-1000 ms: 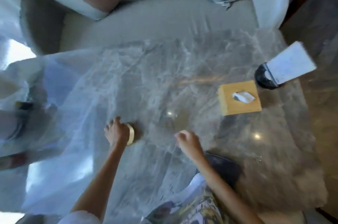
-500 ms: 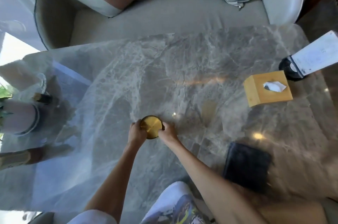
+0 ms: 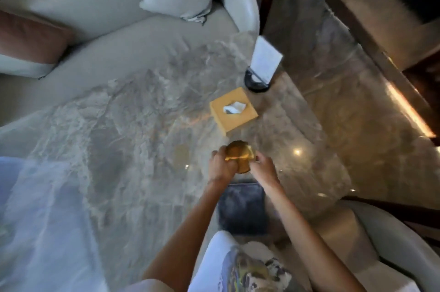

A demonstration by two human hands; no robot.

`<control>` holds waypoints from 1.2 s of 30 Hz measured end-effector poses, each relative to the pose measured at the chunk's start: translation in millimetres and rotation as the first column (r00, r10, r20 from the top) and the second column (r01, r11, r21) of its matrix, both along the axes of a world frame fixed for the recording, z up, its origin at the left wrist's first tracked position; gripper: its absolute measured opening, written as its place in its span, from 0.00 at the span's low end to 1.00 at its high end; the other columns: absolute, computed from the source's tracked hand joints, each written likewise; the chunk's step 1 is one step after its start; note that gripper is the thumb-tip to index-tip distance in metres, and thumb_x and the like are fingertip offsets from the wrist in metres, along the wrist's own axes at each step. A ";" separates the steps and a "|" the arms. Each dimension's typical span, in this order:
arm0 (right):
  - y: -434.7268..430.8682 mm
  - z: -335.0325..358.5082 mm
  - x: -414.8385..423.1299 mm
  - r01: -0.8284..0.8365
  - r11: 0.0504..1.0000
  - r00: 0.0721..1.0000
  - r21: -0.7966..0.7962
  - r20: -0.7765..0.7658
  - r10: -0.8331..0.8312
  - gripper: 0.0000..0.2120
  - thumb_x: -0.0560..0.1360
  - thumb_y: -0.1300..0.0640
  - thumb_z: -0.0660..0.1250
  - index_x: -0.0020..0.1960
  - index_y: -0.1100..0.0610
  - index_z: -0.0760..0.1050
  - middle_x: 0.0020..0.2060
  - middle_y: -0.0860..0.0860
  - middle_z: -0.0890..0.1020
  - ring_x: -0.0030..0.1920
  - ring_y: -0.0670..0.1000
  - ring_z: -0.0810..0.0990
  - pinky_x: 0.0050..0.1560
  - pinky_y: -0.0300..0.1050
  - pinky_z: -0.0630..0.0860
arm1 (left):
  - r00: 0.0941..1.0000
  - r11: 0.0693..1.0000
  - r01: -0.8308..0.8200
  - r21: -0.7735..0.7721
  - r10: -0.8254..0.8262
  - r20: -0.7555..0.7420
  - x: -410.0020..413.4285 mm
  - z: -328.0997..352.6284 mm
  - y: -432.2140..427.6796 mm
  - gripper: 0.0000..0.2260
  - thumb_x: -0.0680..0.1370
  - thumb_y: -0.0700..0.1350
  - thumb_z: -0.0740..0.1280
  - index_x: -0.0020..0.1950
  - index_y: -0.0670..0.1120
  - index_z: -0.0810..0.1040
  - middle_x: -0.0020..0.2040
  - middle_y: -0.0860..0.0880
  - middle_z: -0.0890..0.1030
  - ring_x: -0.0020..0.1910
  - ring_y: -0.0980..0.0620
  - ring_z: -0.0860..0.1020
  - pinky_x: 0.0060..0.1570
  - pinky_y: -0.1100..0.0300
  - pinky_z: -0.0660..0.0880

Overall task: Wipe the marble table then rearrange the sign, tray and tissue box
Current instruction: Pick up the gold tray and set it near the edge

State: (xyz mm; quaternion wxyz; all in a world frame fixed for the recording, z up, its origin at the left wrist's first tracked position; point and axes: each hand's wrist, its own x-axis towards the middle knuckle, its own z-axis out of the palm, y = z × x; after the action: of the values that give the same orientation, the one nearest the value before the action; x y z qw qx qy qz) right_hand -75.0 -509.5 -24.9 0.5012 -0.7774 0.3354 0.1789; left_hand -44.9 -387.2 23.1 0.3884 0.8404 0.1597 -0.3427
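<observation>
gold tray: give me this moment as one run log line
stage: rearranging | gold tray: held by left hand and right hand | tissue box: beyond tray | sign: far corner

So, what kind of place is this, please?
Probably a hotel lounge or lobby seating area: a marble table carries a standing sign and a tissue box, with a cushioned sofa beside it.

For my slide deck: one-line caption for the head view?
Both hands, left and right, hold a round gold tray over the marble table, near the tissue box.
</observation>
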 end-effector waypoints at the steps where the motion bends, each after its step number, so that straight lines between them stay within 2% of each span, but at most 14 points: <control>1: -29.4 -3.1 1.3 0.030 0.999 0.999 -0.011 -0.017 -0.030 0.12 0.71 0.67 0.62 0.47 0.58 0.81 0.40 0.57 0.85 0.42 0.54 0.81 0.38 0.43 0.72 | 0.999 0.999 0.034 -0.016 -0.035 -0.010 5.7 -3.6 -27.7 0.35 0.64 0.47 0.57 0.72 0.43 0.70 0.64 0.36 0.75 0.65 0.36 0.74 0.66 0.52 0.70; 4: -106.3 -19.2 4.2 0.116 0.992 0.992 -0.058 -0.035 -0.118 0.13 0.70 0.62 0.62 0.49 0.54 0.82 0.39 0.56 0.84 0.40 0.52 0.80 0.39 0.47 0.76 | 0.991 0.991 0.123 -0.049 -0.126 -0.047 19.6 -18.4 -102.1 0.37 0.60 0.46 0.55 0.71 0.44 0.72 0.63 0.36 0.75 0.67 0.38 0.71 0.68 0.54 0.68; 6: -143.3 -28.4 4.8 0.163 0.985 0.985 -0.057 -0.055 -0.166 0.12 0.70 0.58 0.61 0.48 0.54 0.81 0.39 0.56 0.83 0.42 0.54 0.81 0.47 0.53 0.80 | 0.983 0.985 0.161 -0.067 -0.166 -0.079 25.2 -24.9 -139.7 0.37 0.61 0.47 0.55 0.72 0.43 0.71 0.64 0.36 0.73 0.68 0.38 0.69 0.69 0.54 0.67; 9: -178.2 -33.8 4.5 0.218 0.975 0.972 -0.030 -0.087 -0.220 0.12 0.75 0.61 0.61 0.53 0.58 0.81 0.43 0.53 0.82 0.50 0.56 0.81 0.57 0.55 0.78 | 0.968 0.973 0.208 -0.103 -0.220 -0.124 27.1 -37.6 -180.2 0.32 0.71 0.46 0.62 0.76 0.45 0.65 0.68 0.38 0.66 0.69 0.38 0.68 0.71 0.51 0.68; 11: -191.8 -35.7 2.5 0.236 0.972 0.968 -0.008 -0.086 -0.236 0.13 0.75 0.64 0.60 0.54 0.58 0.80 0.38 0.49 0.78 0.48 0.54 0.79 0.55 0.52 0.77 | 0.960 0.966 0.239 -0.102 -0.251 -0.122 27.8 -47.1 -196.2 0.29 0.74 0.40 0.63 0.76 0.46 0.64 0.68 0.40 0.65 0.69 0.39 0.68 0.71 0.51 0.69; 13: -199.3 -37.0 0.9 0.248 0.969 0.965 0.013 -0.089 -0.246 0.12 0.74 0.66 0.59 0.50 0.58 0.80 0.35 0.47 0.76 0.44 0.52 0.77 0.49 0.48 0.75 | 0.955 0.962 0.258 -0.092 -0.268 -0.125 28.1 -54.3 -205.7 0.29 0.75 0.39 0.62 0.77 0.45 0.63 0.68 0.40 0.64 0.68 0.39 0.69 0.70 0.52 0.69; 16: -204.0 -36.6 -0.2 0.252 0.967 0.965 0.031 -0.089 -0.248 0.14 0.73 0.68 0.59 0.47 0.53 0.79 0.36 0.48 0.78 0.42 0.50 0.77 0.44 0.42 0.74 | 0.952 0.961 0.265 -0.082 -0.274 -0.134 27.9 -59.3 -210.8 0.28 0.76 0.38 0.62 0.76 0.44 0.63 0.68 0.40 0.64 0.68 0.40 0.69 0.70 0.55 0.69; 21: -204.2 -35.7 0.8 0.238 0.969 0.970 0.067 -0.075 -0.233 0.14 0.73 0.69 0.59 0.41 0.52 0.76 0.33 0.48 0.75 0.35 0.48 0.73 0.34 0.38 0.68 | 0.961 0.966 0.251 -0.069 -0.257 -0.104 27.3 -68.9 -210.3 0.28 0.76 0.39 0.63 0.77 0.44 0.63 0.69 0.40 0.65 0.65 0.41 0.72 0.62 0.61 0.70; 23: -203.2 -34.9 -0.1 0.227 0.971 0.973 0.073 -0.066 -0.222 0.12 0.73 0.69 0.59 0.44 0.56 0.77 0.35 0.50 0.76 0.37 0.49 0.73 0.35 0.39 0.68 | 0.964 0.967 0.246 -0.069 -0.251 -0.090 26.7 -73.2 -209.0 0.28 0.76 0.38 0.62 0.77 0.45 0.63 0.69 0.40 0.65 0.65 0.42 0.72 0.58 0.63 0.69; 26: -203.2 -35.9 -1.8 0.206 0.975 0.978 0.084 -0.059 -0.201 0.12 0.74 0.68 0.59 0.45 0.55 0.77 0.37 0.50 0.78 0.40 0.49 0.75 0.41 0.41 0.72 | 0.968 0.969 0.232 -0.078 -0.239 -0.082 24.5 -77.2 -206.8 0.29 0.77 0.36 0.61 0.78 0.45 0.62 0.69 0.41 0.64 0.64 0.41 0.72 0.58 0.63 0.70; 31: -204.5 -40.2 -4.5 0.199 0.977 0.976 0.080 -0.106 -0.190 0.12 0.73 0.68 0.58 0.48 0.58 0.78 0.40 0.54 0.78 0.43 0.52 0.75 0.44 0.47 0.74 | 0.968 0.968 0.232 -0.098 -0.239 -0.074 22.0 -82.8 -205.8 0.29 0.76 0.35 0.61 0.78 0.47 0.62 0.70 0.41 0.63 0.64 0.41 0.72 0.63 0.55 0.75; 34: -205.5 -43.2 -5.6 0.209 0.974 0.972 0.085 -0.127 -0.197 0.13 0.74 0.68 0.59 0.51 0.58 0.78 0.42 0.54 0.78 0.45 0.52 0.75 0.55 0.56 0.79 | 0.967 0.966 0.240 -0.092 -0.246 -0.059 21.4 -85.1 -205.6 0.30 0.77 0.36 0.61 0.79 0.46 0.59 0.70 0.41 0.63 0.67 0.41 0.71 0.64 0.55 0.73; 36: -205.6 -44.2 -6.0 0.206 0.973 0.972 0.107 -0.134 -0.191 0.13 0.75 0.67 0.59 0.53 0.56 0.77 0.40 0.51 0.76 0.46 0.51 0.75 0.53 0.52 0.78 | 0.971 0.969 0.229 -0.092 -0.234 -0.050 19.3 -86.5 -204.0 0.31 0.77 0.36 0.62 0.79 0.47 0.57 0.71 0.41 0.63 0.69 0.41 0.69 0.66 0.54 0.71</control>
State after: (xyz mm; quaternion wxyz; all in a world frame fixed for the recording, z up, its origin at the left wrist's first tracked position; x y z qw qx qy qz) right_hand -81.0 -715.1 -69.1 0.5407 -0.6958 0.4305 0.1953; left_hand -25.6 -591.2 -63.4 0.3762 0.8252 0.0575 -0.4174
